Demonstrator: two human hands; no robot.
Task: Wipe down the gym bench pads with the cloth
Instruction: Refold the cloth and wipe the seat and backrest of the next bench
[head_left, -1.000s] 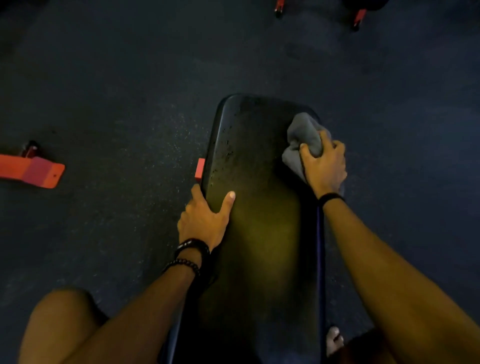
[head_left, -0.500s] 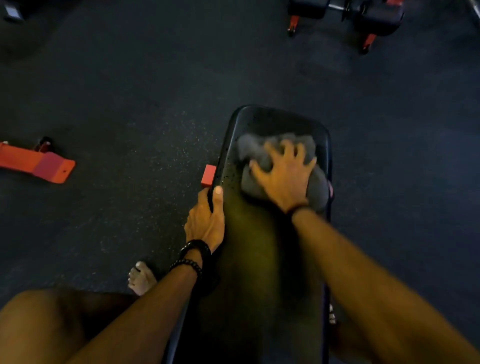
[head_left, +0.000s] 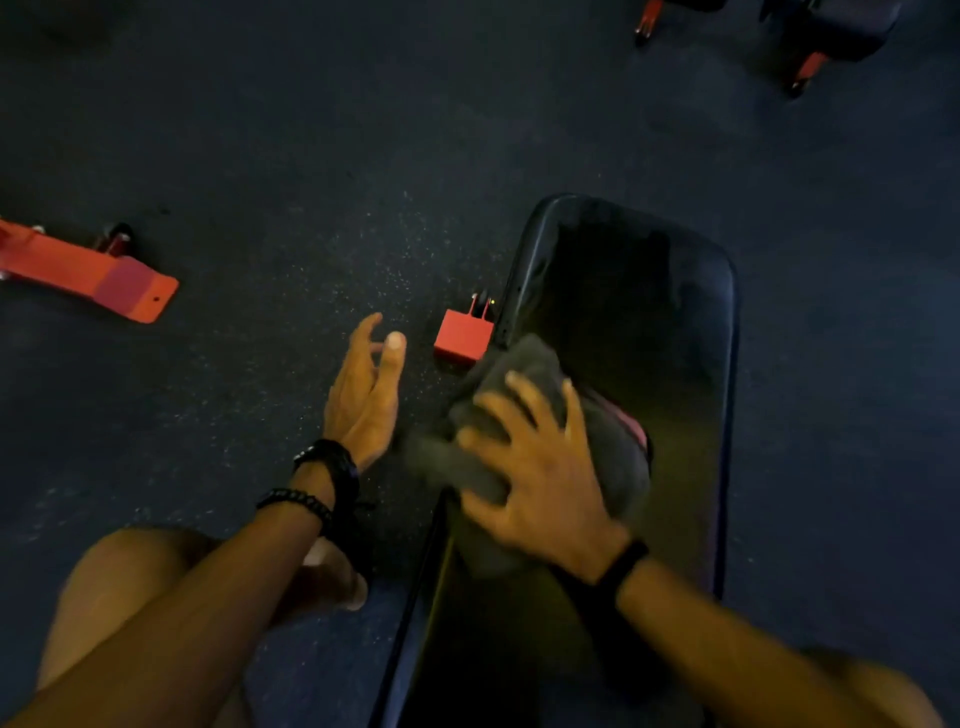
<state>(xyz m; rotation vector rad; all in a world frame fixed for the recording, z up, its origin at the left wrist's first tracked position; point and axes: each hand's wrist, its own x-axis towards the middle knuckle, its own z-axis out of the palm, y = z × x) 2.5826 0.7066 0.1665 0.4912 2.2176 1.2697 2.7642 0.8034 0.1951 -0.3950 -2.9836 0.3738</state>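
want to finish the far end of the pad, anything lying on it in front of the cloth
Nothing visible does. The right hand presses the cloth at the bench pad's left edge, and the far stretch shows bare. The left hand hangs off to the side.

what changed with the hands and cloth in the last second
The left hand let go of the bench pad edge and now hovers open over the floor. The right hand swept the cloth from the pad's right edge to its left. The pad stayed put.
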